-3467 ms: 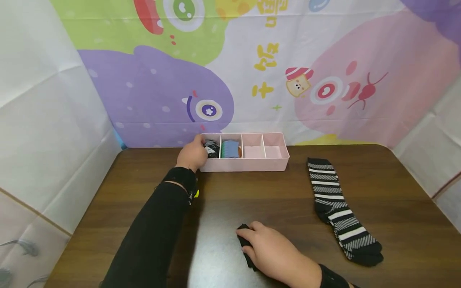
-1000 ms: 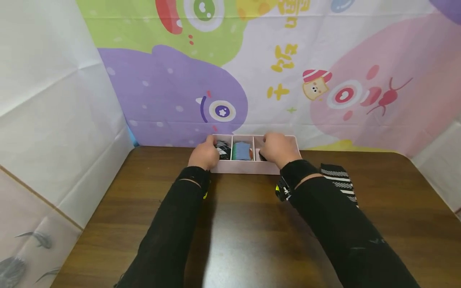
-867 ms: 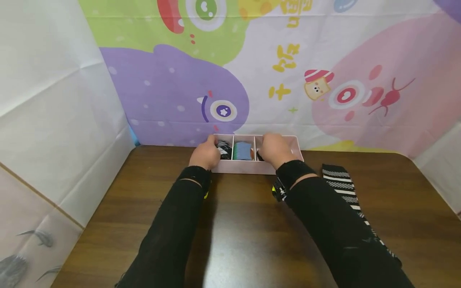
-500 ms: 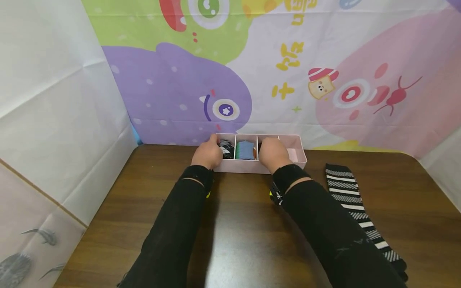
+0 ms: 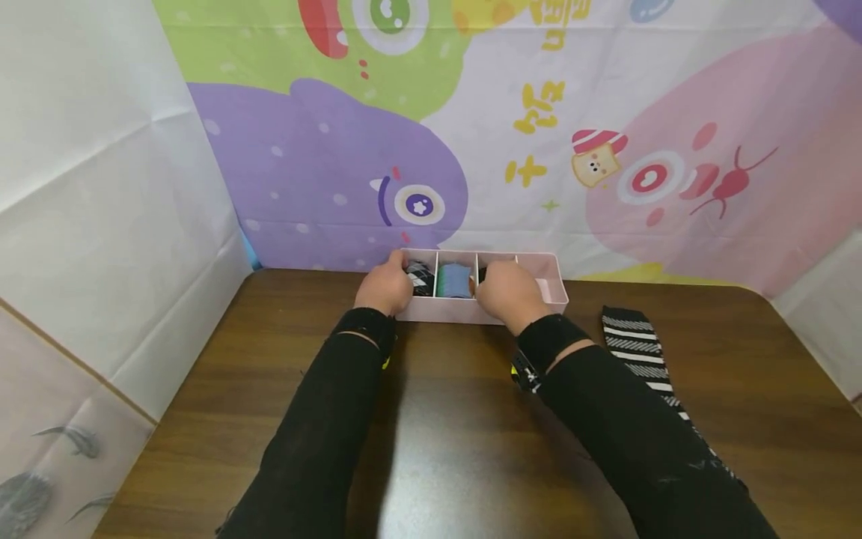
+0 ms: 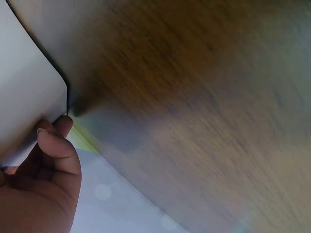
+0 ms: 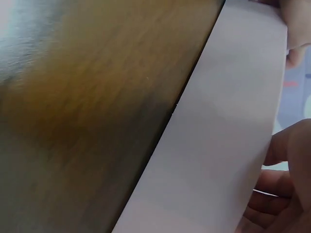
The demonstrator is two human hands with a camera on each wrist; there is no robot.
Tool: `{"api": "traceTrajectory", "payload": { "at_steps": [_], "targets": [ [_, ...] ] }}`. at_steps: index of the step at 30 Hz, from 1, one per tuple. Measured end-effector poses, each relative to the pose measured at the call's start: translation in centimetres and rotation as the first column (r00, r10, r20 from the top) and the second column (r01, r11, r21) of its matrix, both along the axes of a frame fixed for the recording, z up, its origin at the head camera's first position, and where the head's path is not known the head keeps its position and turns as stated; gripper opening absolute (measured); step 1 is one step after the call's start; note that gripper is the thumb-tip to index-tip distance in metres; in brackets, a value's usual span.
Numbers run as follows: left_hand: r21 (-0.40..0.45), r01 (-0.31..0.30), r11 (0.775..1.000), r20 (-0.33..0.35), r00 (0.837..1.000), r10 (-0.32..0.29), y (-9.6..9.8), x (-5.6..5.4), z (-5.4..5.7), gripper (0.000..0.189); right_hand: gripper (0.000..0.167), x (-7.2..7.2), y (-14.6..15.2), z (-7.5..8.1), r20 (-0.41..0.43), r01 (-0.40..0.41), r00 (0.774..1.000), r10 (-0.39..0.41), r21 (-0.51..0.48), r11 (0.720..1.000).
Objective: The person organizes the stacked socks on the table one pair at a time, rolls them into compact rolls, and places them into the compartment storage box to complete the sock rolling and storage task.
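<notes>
My left hand [image 5: 387, 286] grips the left end of a pink divided box [image 5: 447, 311]; the left wrist view shows thumb and fingers at the box's corner. A black-and-white patterned folded sock [image 5: 420, 279] lies in the leftmost compartment. Beside it, a blue-and-green folded sock [image 5: 455, 281] fills the second. My right hand [image 5: 512, 294] reaches into the third compartment, its curled fingers on a folded black sock [image 5: 482, 275], mostly hidden under the hand. In the right wrist view, the fingers [image 7: 274, 182] bend over the box's rim and their tips are out of sight.
The box's rightmost compartment [image 5: 548, 281] holds nothing visible. A striped black-and-white sock [image 5: 640, 344] lies flat on the wooden table [image 5: 438, 419], partly covered by my right sleeve. A cartoon-printed cloth [image 5: 323, 165] hangs right behind the box.
My right hand has carried the folded black sock from the table's front into the third compartment. Lately it has shifted slightly within the box. The left hand keeps its place on the box.
</notes>
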State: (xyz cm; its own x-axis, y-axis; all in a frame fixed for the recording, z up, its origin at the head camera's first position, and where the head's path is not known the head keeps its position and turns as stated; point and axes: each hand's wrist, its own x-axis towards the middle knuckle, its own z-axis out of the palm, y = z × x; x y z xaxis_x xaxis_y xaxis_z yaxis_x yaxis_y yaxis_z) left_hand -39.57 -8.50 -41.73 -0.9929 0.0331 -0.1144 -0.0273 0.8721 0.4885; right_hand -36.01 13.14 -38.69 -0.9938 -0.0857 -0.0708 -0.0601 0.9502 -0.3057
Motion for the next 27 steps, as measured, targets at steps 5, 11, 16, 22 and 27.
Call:
{"api": "traceTrajectory", "payload": {
  "at_steps": [5, 11, 16, 22, 27],
  "targets": [
    [-0.017, 0.0, 1.0, -0.008, 1.0, 0.0, 0.0, -0.2, -0.2, 0.037, 0.025, 1.6, 1.1, -0.1, -0.08, -0.079, 0.994, 0.08, 0.019, 0.997],
    [-0.023, 0.004, 1.0, 0.008, 1.0, -0.004, 0.1, 0.1, -0.1, 0.037, 0.02, 5.9, 2.2, -0.5, -0.173, -0.223, 0.957, 0.232, 0.069, 0.972],
    [-0.048, 0.014, 0.999, -0.006, 1.0, -0.014, -0.1, 0.3, -0.2, 0.039, 0.039, 9.4, 3.5, -0.2, -0.184, -0.279, 0.937, 0.296, 0.112, 0.954],
    [-0.073, 0.034, 0.997, 0.031, 0.999, -0.032, -0.9, 0.7, 1.1, 0.04, 0.039, 12.5, 5.6, 0.6, -0.164, -0.32, 0.928, 0.335, 0.11, 0.941],
    [-0.066, 0.003, 0.998, -0.064, 0.998, -0.008, -0.4, 1.1, 3.5, 0.043, 0.039, 14.1, 9.0, 1.7, -0.134, -0.304, 0.939, 0.318, 0.116, 0.946]
  ]
}}
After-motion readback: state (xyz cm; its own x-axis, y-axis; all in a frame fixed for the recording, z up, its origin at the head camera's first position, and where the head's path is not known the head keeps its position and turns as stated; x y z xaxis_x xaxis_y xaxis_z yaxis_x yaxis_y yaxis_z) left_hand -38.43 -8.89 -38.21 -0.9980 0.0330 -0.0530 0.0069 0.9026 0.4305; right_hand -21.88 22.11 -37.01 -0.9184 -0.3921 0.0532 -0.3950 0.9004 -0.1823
